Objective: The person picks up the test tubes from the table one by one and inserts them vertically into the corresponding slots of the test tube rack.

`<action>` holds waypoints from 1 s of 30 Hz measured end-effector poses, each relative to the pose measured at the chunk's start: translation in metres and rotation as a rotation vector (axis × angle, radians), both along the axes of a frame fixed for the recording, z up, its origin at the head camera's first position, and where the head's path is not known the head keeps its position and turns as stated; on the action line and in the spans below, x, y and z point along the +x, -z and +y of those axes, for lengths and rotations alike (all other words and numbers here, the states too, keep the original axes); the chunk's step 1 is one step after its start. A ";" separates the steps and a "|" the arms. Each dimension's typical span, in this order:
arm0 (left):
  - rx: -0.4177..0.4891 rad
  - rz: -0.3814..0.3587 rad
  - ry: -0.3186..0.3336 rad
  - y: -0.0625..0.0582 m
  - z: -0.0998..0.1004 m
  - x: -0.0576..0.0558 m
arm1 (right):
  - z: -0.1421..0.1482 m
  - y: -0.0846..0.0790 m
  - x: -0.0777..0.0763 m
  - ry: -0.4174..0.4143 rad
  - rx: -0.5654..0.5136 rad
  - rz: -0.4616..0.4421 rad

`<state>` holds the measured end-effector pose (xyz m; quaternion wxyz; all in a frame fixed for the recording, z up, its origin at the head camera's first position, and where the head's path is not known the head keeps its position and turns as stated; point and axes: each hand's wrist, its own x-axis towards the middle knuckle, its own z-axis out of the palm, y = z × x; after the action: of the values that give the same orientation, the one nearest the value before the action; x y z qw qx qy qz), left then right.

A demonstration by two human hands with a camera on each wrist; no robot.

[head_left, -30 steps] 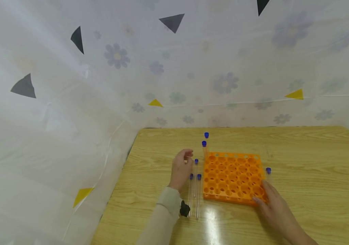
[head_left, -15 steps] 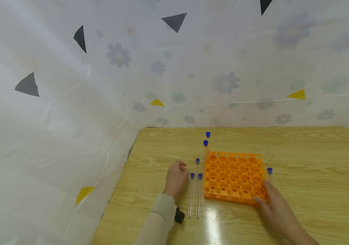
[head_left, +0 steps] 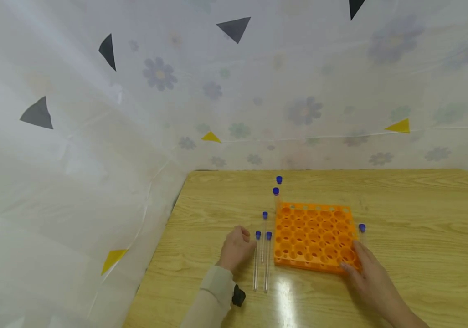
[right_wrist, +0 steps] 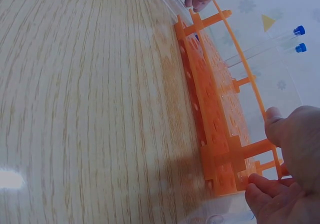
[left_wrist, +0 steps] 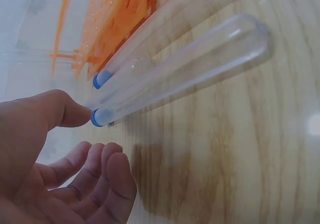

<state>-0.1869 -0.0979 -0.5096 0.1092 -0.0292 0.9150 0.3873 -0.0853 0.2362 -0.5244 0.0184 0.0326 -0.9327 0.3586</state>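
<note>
My left hand (head_left: 237, 248) is beside three clear test tubes with blue caps that lie on the table left of the rack. In the left wrist view its thumb reaches the cap of the nearest test tube (left_wrist: 195, 66), while the loosely bent fingers are apart from it. Another lying test tube (left_wrist: 165, 31) is behind that one. My right hand (head_left: 375, 282) grips the near right corner of the orange test tube rack (head_left: 305, 257), thumb on top and fingers below in the right wrist view. Two capped test tubes (right_wrist: 260, 48) stand in the rack's far left corner.
The wooden table (head_left: 430, 255) bears everything. Right of the rack lies one more blue-capped test tube (head_left: 362, 228), partly hidden by the right hand. A patterned white curtain (head_left: 332, 91) hangs behind the table and along its left side.
My left hand has drawn back toward me and slightly left, from beside the rack's far left to the caps of the lying tubes. The right hand keeps its grip on the rack.
</note>
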 end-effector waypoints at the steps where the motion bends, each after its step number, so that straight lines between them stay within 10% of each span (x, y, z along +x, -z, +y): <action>1: -0.003 -0.013 0.002 0.000 0.000 0.001 | 0.000 0.000 0.000 0.001 0.001 0.008; 30: -0.108 0.000 0.022 0.003 0.008 0.008 | -0.001 -0.002 0.000 0.002 0.007 -0.005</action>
<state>-0.1788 -0.0895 -0.5125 0.1118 -0.0252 0.9347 0.3364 -0.0849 0.2356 -0.5222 0.0165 0.0307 -0.9341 0.3553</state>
